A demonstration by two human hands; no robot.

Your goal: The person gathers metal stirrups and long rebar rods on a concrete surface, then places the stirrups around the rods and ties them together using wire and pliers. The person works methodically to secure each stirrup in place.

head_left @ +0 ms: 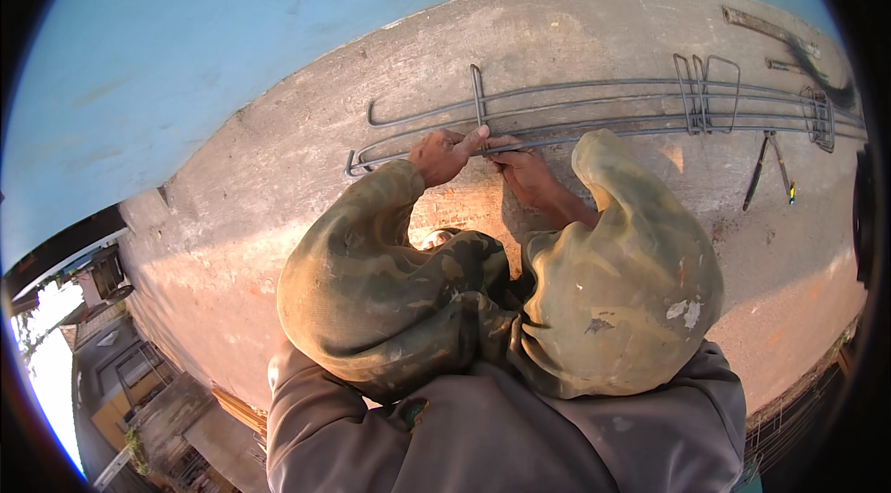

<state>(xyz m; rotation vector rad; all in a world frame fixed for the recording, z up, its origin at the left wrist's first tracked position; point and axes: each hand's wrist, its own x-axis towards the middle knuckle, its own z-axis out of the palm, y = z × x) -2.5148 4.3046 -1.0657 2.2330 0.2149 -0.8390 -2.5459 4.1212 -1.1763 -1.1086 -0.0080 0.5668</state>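
Grey sleeves and your two camouflage-clad knees fill the bottom of the view as you crouch on the concrete slab (pixel 278 149). Both arms push forward between and over the knees toward the rebar cage (pixel 594 108), which lies straight ahead of you, its long bars running left to right across the slab and curving off toward the right rim.

Your left hand (pixel 444 155) is on the nearest bar, fingers curled round it, thumb stretched right toward the upright stirrup (pixel 477 96) that stands across the bars just above your knuckles. Your right hand (pixel 525 174) sits just beside it, touching the same near bar, fingers pinched together low against the steel; whether something thin is caught between them, I cannot tell. So the hands are close together, almost meeting at the foot of that stirrup, left a touch farther forward.

More stirrups (pixel 703 94) are bunched well to the right along the cage, with another cluster (pixel 819 118) nearer the far end. A pair of pincers (pixel 767 168) lies on the slab off to your right, well apart from either hand. A rusty bar (pixel 768 31) rests beyond the cage.
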